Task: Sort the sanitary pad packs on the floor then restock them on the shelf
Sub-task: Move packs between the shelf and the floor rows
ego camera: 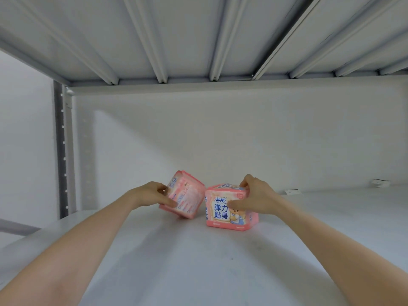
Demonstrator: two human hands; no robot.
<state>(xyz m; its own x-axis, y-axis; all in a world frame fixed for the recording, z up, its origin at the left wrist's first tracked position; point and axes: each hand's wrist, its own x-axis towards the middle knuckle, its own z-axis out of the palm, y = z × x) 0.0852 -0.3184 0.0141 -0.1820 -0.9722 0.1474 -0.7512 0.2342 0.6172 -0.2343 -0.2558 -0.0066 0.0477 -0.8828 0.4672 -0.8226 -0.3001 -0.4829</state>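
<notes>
Restocking is under way. The left hand, fingers curled, grips a tilted pink pad pack low over the white shelf. The right hand grips an upright pack standing just beside it. The tilted pack probably needs levelling next.

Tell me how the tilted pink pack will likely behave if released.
The tilted pack seems to rest on one lower edge, so it would probably tip flat. The left hand alone holds it, suggesting it is light. Its wrap looks soft, likely yielding.
</notes>
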